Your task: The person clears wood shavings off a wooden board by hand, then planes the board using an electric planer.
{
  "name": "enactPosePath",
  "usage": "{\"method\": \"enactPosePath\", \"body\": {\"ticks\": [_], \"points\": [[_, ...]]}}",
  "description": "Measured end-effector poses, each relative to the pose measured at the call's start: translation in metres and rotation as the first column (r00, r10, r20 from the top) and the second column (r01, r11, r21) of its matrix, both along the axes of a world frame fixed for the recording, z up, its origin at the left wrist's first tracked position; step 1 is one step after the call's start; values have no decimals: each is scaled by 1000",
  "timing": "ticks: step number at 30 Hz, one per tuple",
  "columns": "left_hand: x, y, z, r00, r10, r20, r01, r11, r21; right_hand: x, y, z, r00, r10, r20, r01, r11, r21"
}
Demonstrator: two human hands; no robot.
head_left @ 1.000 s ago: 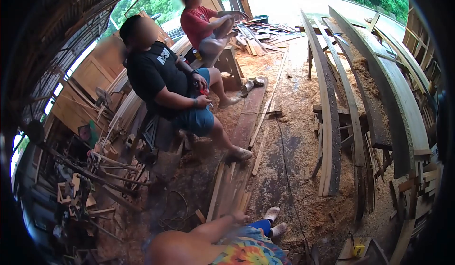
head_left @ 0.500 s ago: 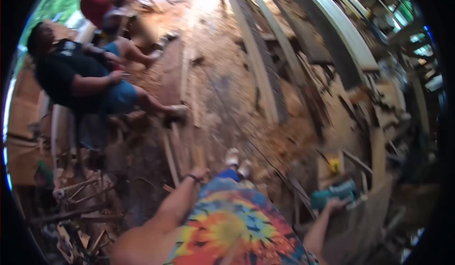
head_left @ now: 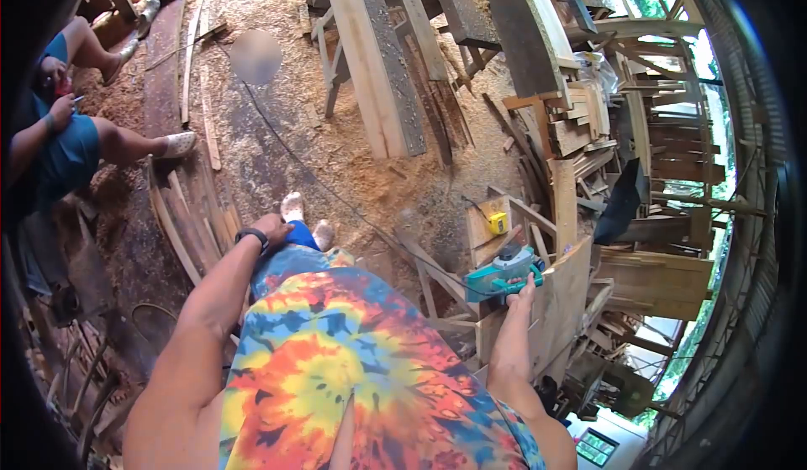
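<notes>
My right hand (head_left: pixel 523 292) is wrapped round the handle of a teal electric planer (head_left: pixel 504 275). The planer rests on the wooden workbench (head_left: pixel 565 298), close to its near left end, and a dark cord (head_left: pixel 357 209) trails from it across the floor. My left hand (head_left: pixel 273 229), below a dark wristband, lies against my blue shorts (head_left: pixel 301 236) with its fingers partly stretched and nothing seen in them. Just beyond the planer, a yellow tape measure (head_left: pixel 498 223) sits on a board.
Long planks (head_left: pixel 361 58) lie on trestles ahead, over a floor of sawdust (head_left: pixel 252 134). Lumber (head_left: pixel 580 125) is stacked at the right. Another person (head_left: pixel 63 150) sits at the left, holding a small thing. Loose boards (head_left: pixel 197 218) lie beside my left hand.
My view has swung to the right, so the seated person now sits at the left edge and a second person has left the picture. My right hand stays on the planer.
</notes>
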State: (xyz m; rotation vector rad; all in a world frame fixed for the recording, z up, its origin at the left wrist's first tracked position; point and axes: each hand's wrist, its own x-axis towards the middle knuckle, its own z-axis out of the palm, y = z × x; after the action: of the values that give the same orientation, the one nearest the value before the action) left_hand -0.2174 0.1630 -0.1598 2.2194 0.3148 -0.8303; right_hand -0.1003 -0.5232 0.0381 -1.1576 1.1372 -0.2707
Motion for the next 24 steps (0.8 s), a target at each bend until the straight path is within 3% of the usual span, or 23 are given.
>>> {"method": "enactPosePath", "body": {"ticks": [2, 3, 5, 6, 7, 8, 9, 12, 13, 16, 18, 20, 21, 22, 23, 24], "points": [[32, -1, 26, 990, -137, -22, 137, 991, 8, 2, 11, 18, 1000, 13, 6, -13, 997, -82], [44, 0, 26, 993, -118, -7, 117, 989, -94, 1, 15, 32, 999, -38, -29, 36, 997, -66], [74, -12, 70, 933, -325, 153, 347, 926, -151, -23, 20, 53, 991, -96, 96, 91, 994, 55], [85, -25, 84, 952, -292, 87, 304, 930, -206, -26, 22, 60, 980, -124, 155, 106, 987, 120], [92, -41, 92, 945, -287, 154, 320, 906, -278, -22, 51, 77, 972, -113, 208, 91, 990, 110], [102, -53, 131, 927, -305, 221, 368, 857, -360, -28, 94, 105, 961, -108, 256, 86, 991, 98], [105, -78, 121, 871, -273, 409, 423, 840, -339, -35, 126, 129, 947, -110, 301, 89, 992, 84], [120, -126, 170, 696, -434, 572, 648, 722, -240, -35, 163, 165, 942, 3, 336, -138, 915, 378], [120, -135, 185, 656, -480, 583, 700, 676, -231, -33, 189, 176, 936, 89, 341, -210, 917, 338], [122, -183, 114, 571, -445, 690, 798, 497, -340, -17, 249, 194, 830, 382, 406, -493, 844, 213], [121, -173, 111, 638, -522, 566, 759, 552, -346, -1, 278, 197, 774, 508, 379, -587, 800, 127], [105, -159, 80, 595, -620, 512, 716, 698, 14, 13, 301, 199, 669, 632, 392, -699, 714, 43], [103, -128, 112, 645, -602, 471, 663, 747, 46, 20, 305, 197, 597, 708, 377, -762, 648, -11], [102, -112, 113, 743, -633, 220, 623, 773, 119, 28, 307, 193, 510, 769, 386, -821, 569, -49], [103, -88, 134, 854, -520, -11, 520, 854, 10, 36, 310, 190, 447, 797, 406, -860, 507, -49], [85, -72, 74, 868, -437, 235, 419, 899, 126, 45, 313, 189, 379, 822, 425, -896, 441, -54]]}}
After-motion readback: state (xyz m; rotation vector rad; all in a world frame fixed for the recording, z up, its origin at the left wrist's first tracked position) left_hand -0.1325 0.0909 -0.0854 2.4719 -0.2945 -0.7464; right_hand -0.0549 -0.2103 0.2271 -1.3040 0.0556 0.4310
